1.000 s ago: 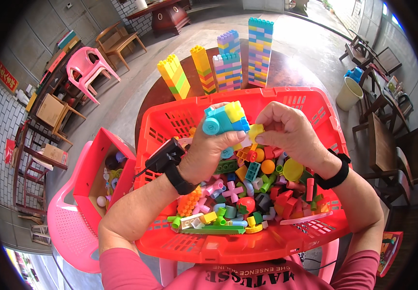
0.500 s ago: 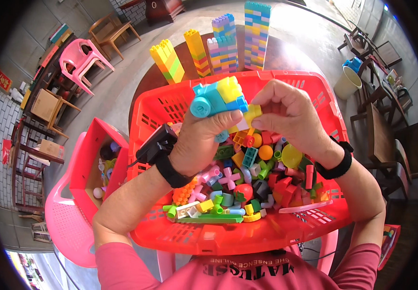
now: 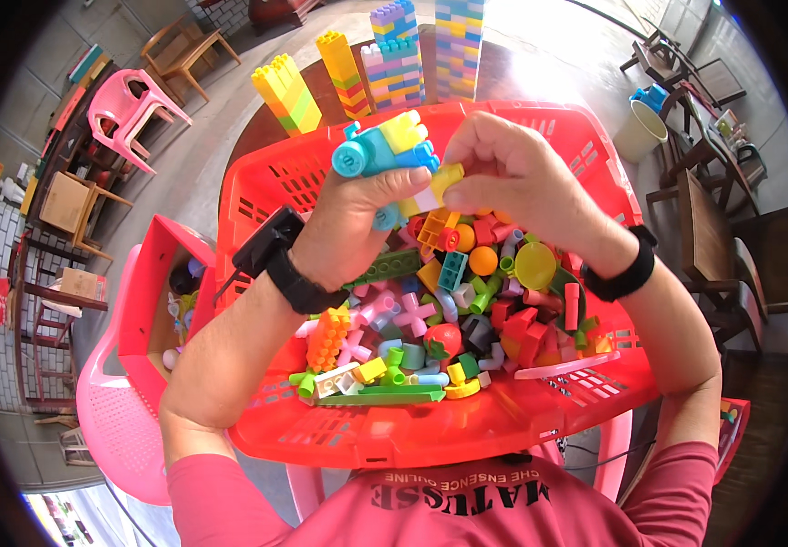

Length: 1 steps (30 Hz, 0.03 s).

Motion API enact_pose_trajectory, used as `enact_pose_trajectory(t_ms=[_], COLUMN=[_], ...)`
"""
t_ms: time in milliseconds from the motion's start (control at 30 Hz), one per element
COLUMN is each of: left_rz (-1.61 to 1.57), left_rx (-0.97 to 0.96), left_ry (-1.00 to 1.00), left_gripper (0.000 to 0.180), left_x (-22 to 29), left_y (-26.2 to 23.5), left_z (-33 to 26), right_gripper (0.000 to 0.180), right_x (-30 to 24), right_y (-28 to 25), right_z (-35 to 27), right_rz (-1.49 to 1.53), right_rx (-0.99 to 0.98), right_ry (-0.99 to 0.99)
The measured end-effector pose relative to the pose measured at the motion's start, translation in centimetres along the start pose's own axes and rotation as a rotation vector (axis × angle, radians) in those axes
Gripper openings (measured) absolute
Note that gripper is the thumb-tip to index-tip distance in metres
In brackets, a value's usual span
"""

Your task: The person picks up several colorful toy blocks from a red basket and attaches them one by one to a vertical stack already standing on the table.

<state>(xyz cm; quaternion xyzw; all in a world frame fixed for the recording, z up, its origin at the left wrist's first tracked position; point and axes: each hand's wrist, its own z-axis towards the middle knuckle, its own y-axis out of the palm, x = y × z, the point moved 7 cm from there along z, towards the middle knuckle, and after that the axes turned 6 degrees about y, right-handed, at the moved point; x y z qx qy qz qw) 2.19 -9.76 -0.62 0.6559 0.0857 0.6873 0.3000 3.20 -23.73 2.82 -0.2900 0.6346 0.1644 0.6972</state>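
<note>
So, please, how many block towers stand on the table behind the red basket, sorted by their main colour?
Mainly yellow tower: 1
Yellow and orange tower: 1
Pastel purple, blue and pink tower: 1
Pastel multicolour striped tower: 1
Total: 4 towers behind the red basket.

block towers cut off at top edge

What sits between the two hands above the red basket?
In the head view, a small yellow brick bridges the left hand and right hand, pinched beside the blue-and-yellow block assembly.
</note>
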Motion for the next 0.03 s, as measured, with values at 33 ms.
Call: enact_pose_trajectory(t_ms=[33], left_rz=[0.034], left_rx=[-0.009], left_ry=[0.029], left_gripper=[0.028], left_x=[0.02], left_y=[-0.09], left_z=[0.15], right_gripper=[0.021], right_x=[0.07], right_y=[0.04], right_z=[-0.12], right_rz=[-0.01], right_rx=[0.004], right_ry=[0.004])
